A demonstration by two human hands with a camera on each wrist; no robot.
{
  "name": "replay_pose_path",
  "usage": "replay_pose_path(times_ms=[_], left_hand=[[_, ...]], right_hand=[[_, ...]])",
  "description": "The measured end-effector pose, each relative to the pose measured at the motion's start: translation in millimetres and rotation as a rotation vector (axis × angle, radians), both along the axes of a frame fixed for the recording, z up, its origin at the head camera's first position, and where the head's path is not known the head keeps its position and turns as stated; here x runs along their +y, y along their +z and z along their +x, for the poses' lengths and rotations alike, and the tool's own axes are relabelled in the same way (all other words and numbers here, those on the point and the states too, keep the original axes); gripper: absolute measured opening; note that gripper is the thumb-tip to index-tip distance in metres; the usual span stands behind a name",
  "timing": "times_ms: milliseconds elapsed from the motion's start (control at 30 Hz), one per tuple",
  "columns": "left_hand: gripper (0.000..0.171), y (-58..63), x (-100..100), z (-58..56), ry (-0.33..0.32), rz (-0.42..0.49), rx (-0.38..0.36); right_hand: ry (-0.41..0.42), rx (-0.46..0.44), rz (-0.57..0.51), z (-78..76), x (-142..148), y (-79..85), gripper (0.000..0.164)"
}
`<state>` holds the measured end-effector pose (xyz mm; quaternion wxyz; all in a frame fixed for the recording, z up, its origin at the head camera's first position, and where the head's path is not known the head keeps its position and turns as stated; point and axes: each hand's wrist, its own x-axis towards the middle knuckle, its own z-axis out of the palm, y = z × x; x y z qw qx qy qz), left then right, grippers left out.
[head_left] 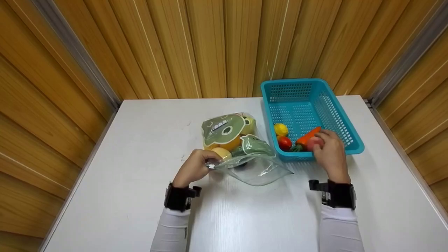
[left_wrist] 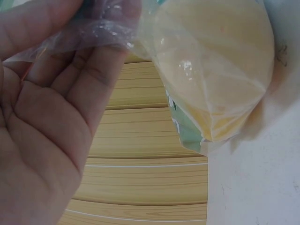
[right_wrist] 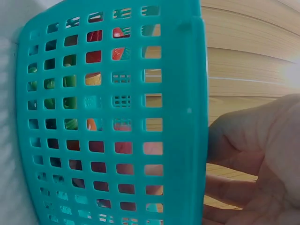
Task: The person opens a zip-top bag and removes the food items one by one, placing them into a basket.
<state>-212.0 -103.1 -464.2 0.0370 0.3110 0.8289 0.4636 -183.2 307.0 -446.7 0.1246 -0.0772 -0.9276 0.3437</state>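
Observation:
My left hand (head_left: 194, 167) pinches the left corner of the mouth of a clear zip bag (head_left: 264, 173) printed with green cartoon shapes. The bag lies on its side with its mouth spread toward me. Inside are a pale yellow round fruit (head_left: 221, 153), something orange and dark green pieces. My right hand (head_left: 331, 154) reaches over the near rim of a blue plastic basket (head_left: 357, 148) and holds a pink peach (head_left: 315, 143) with fingers and thumb. In the right wrist view, the basket's wall partly hides the fingertips. A carrot (head_left: 308, 135) lies against the peach.
A red tomato (head_left: 284, 142) and a lemon (head_left: 281, 130) sit in the basket's near left corner. Behind the white table (head_left: 147, 140) stands a wood-patterned wall (head_left: 206, 49), with similar panels at both sides. The basket stands close to the bag's right side.

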Motion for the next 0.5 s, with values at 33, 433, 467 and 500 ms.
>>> replay_pose_path(times_ms=[33, 433, 467, 500], left_hand=[[0.020, 0.0, 0.0, 0.0, -0.001, 0.005, -0.001], [0.020, 0.1, 0.1, 0.1, 0.001, 0.021, 0.014], [0.020, 0.0, 0.0, 0.3, 0.001, 0.021, 0.014], [0.020, 0.0, -0.2, 0.4, 0.002, 0.022, 0.013]], right_hand=[[0.002, 0.002, 0.001, 0.0, -0.3, 0.0, 0.042], [0.107, 0.073, -0.002, 3.3, -11.0, 6.3, 0.037], [0.118, 0.081, -0.004, 4.1, -12.6, 7.6, 0.036], [0.129, 0.088, -0.010, 5.2, -14.0, 9.2, 0.036]])
